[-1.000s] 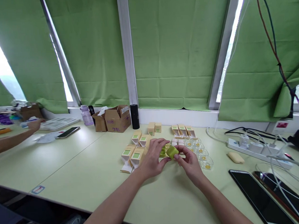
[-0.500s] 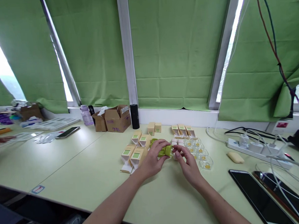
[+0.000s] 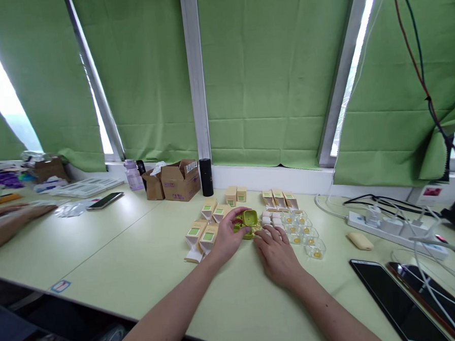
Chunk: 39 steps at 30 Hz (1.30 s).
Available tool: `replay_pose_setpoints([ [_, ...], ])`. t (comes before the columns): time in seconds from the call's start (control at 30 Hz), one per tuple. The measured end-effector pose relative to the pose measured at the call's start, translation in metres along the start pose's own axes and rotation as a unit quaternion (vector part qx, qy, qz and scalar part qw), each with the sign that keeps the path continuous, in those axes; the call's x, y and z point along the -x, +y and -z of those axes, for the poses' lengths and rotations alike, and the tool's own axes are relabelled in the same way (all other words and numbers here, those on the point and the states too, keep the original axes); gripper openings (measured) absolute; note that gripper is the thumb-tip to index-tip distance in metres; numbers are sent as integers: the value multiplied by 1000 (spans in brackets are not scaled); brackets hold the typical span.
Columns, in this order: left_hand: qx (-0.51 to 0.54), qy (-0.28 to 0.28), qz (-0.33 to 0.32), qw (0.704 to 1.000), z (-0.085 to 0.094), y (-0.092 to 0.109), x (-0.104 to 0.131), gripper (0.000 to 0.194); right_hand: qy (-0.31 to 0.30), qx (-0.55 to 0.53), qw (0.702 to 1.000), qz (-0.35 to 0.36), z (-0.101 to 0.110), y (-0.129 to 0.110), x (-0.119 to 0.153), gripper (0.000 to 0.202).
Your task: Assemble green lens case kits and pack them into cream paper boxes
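Head view: our left hand (image 3: 230, 237) pinches a hollow, round-cornered green cup (image 3: 250, 218); our right hand (image 3: 278, 255) half-curls, its hold unclear

Left grip (image 3: 228, 237) pinched; right grip (image 3: 276, 252) palm-down, fingers (image 3: 273, 232) bent.

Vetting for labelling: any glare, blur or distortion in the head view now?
All head view: window gaps beside the green blinds blown out; window posts splay outward at the top, likely wide-angle distortion; co-worker's arm at far left looks soft; green container in the left hand readable.
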State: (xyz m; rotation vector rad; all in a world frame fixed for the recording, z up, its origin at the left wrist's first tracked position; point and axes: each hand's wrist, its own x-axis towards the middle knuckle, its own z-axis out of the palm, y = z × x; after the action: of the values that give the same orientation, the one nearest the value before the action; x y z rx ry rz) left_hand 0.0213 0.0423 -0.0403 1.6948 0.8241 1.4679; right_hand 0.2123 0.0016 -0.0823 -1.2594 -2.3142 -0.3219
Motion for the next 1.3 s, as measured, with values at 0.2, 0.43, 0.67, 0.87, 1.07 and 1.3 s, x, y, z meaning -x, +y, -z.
replay_pose_setpoints([
  [0.2,15,-12,-3,1000,-2,6,2,49,-15,7,1000,8,-1,-2,-2,22],
  [0.43,3,-5,8,1000,-3,4,3,51,0,25,1000,17,4,-6,-4,21],
  [0.67,-44,23,1,999,2,-6,2,51,79,-27,996,22,10,-1,-6,25],
  [0.87,-71,21,5,997,2,-4,4,50,172,-96,980,-11,11,3,-4,21],
  [1.07,-100,23,-3,995,2,-4,5,48,213,-245,944,-52,16,0,-3,17],
  [1.3,-143,-7,-13,990,1,-1,8,48,220,-437,865,-114,20,-2,-6,20],
])
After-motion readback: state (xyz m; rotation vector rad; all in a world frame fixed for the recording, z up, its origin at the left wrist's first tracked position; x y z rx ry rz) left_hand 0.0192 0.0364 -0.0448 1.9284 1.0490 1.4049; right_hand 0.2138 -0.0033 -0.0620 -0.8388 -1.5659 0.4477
